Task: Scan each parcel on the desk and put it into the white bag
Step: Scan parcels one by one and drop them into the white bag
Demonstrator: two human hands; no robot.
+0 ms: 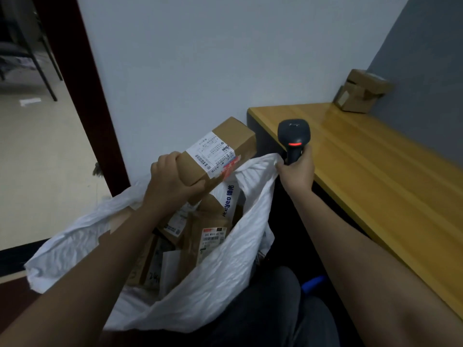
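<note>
From the head camera, the left hand is gripping the near end of a long brown cardboard parcel, fingers wrapped over its top edge and thumb beneath. The parcel is tilting up toward one o'clock, hanging just above the open mouth of the white bag. A white shipping label is wrapping across its top face, carrying a barcode and small print too fine to read; at the label's edge the characters "M1 A21B" are showing, and a strip of red and blue tape is crossing the side below it.

The right hand, at three o'clock from the parcel, is clutching the handle of a dark handheld barcode scanner and pinching the bag's rim against it, holding the mouth open. A red light is glowing on the scanner's head.

Inside the bag, several cardboard parcels are lying stacked. One white packet is showing blue lettering that reads partly as "yeo" with Chinese characters; a brown box is bearing a label with a red stripe and a barcode.

At one o'clock, the yellow wooden desk is running along the grey wall, and a small taped cardboard box is sitting in its far corner.
</note>
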